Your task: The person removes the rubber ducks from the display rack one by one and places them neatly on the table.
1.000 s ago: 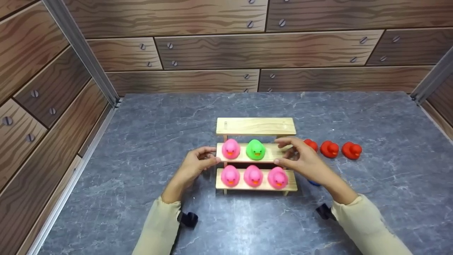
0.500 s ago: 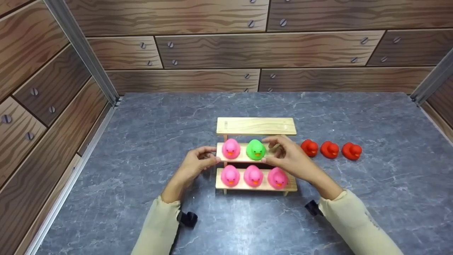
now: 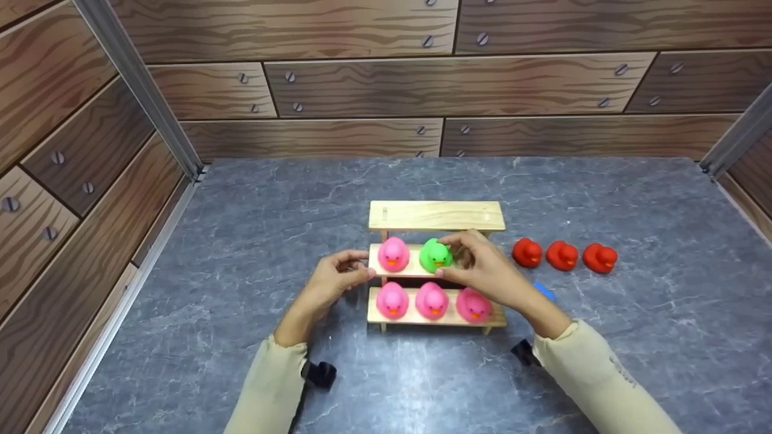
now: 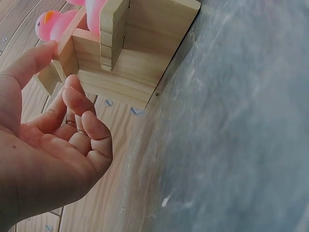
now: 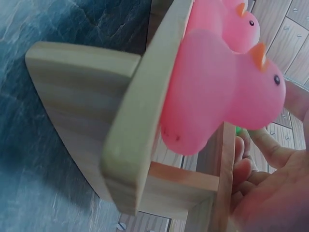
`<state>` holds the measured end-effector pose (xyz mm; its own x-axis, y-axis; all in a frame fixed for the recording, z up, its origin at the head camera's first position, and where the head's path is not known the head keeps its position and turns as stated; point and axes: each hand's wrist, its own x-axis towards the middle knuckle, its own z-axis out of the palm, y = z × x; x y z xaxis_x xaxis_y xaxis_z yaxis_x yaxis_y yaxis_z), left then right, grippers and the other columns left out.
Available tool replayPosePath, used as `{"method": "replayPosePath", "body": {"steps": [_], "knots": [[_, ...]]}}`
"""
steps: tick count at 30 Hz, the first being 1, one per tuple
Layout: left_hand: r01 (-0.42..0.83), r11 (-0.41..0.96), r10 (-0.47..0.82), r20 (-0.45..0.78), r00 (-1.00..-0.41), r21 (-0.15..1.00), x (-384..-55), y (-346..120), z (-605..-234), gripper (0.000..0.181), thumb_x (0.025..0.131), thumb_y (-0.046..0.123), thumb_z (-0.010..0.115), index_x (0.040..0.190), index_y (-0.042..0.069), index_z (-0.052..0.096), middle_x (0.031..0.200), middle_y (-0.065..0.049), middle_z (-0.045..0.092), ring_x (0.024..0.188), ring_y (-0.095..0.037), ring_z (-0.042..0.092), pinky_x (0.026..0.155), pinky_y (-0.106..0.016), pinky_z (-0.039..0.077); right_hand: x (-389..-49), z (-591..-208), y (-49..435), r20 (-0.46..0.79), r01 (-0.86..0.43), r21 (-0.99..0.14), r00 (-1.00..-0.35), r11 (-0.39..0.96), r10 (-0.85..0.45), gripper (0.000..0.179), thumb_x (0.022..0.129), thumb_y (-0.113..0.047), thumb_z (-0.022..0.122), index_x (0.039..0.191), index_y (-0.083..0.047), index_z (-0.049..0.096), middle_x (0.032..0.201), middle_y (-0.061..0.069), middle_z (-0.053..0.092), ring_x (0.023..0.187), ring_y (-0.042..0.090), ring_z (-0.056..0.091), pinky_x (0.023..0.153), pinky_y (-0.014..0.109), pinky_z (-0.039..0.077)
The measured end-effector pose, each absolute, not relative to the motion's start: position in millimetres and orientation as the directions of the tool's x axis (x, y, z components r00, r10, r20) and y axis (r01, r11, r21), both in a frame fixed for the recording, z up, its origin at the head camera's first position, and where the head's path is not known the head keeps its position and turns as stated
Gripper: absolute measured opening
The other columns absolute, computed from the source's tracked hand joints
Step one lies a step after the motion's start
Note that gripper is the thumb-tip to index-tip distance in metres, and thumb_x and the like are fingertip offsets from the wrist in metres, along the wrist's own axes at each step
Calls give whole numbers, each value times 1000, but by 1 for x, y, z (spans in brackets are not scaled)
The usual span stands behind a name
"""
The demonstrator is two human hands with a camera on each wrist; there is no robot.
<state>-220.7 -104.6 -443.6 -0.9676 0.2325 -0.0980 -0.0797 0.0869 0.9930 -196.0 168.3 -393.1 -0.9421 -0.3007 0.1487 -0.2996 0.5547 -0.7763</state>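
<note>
A three-step wooden stand (image 3: 435, 215) stands mid-table. My left hand (image 3: 329, 277) grips the left end of its middle step, thumb at the front corner and fingers behind; the thumb (image 4: 41, 58) touches the wood in the left wrist view. On that step sit a pink rubber duck (image 3: 393, 254) and, to its right, a green rubber duck (image 3: 434, 255). With thumb and index finger, my right hand (image 3: 491, 268) pinches the green duck's right side. Three pink ducks line the lowest step, the rightmost pink duck (image 5: 207, 92) large in the right wrist view.
Three red ducks (image 3: 562, 255) stand in a row on the table to the right of the stand. A blue object (image 3: 544, 292), mostly hidden by my right forearm, lies nearer. Wood-patterned panels (image 3: 458, 87) close off the back and sides of the grey marbled table (image 3: 271, 199).
My right hand has moved left along the middle step, from its right end to the green duck, and now pinches it. My left hand has stayed at the stand's left end.
</note>
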Motion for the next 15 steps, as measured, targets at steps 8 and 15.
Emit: {"method": "replayPosePath", "body": {"steps": [8,15], "knots": [[-94,83,238,-111,-965,992,-222,-105,-444,43,81,6,70,121,-7,58,80,3,58,63,-5,45,55,-19,36,-196,-394,164,153,-281,-763,-953,582,-260,40,81,-15,76,117,-4,63,97,9,57,80,17,50,71,21,42],[-93,78,236,-109,-966,993,-222,-105,-444,42,81,5,71,119,-8,59,80,3,58,64,-6,47,56,-19,38,-193,-394,169,166,-282,-773,-955,568,-247,38,81,-15,76,115,-2,63,99,12,56,82,17,53,72,21,44]]}}
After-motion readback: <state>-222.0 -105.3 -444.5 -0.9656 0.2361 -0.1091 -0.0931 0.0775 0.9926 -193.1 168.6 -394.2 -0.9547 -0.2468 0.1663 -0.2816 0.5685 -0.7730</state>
